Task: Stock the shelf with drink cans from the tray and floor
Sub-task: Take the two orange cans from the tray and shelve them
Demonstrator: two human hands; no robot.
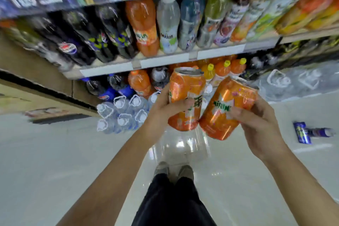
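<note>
I hold two orange Mirinda cans in front of the shelf. My left hand (166, 108) grips the upright can (185, 86). My right hand (256, 123) grips the second can (231, 101), which tilts to the right; the bottoms of the two cans touch. Both sit at the height of the lower shelf (165, 60), which has orange and dark soda bottles under it. On the floor at the right lie two blue cans (302, 133). No tray is clearly visible; clear plastic wrap (183, 145) lies on the floor under the cans.
Shrink-wrapped packs of water bottles (122, 113) stand on the floor to the left of my hands, and more wrapped packs (293, 80) to the right. Cardboard boxes (36, 82) are at the far left. My feet (174, 170) stand on the pale tiled floor.
</note>
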